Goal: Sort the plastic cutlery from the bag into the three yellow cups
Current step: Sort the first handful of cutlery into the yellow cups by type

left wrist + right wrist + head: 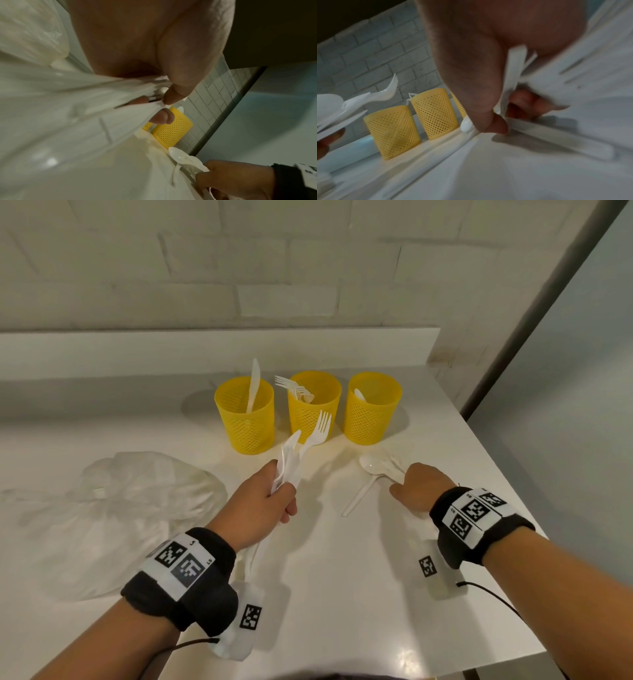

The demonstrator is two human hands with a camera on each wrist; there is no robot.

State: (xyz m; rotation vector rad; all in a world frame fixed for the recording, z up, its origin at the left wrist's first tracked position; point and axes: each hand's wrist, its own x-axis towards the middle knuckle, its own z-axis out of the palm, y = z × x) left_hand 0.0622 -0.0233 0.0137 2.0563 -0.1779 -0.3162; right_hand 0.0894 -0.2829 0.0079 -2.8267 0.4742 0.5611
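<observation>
Three yellow cups (310, 405) – white counter (376, 594), brick wall (205, 268)

Likely a home kitchen or pantry corner: a glossy white tabletop (342, 577) with a raised back ledge (205, 344) stands against a white-painted brick wall (239, 268).

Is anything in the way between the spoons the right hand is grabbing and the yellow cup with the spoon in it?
Nothing visible is. The right hand grips the spoons on the table, just in front of the right cup. Only bare tabletop lies between, and the cup's mouth is open with one spoon inside.
</observation>
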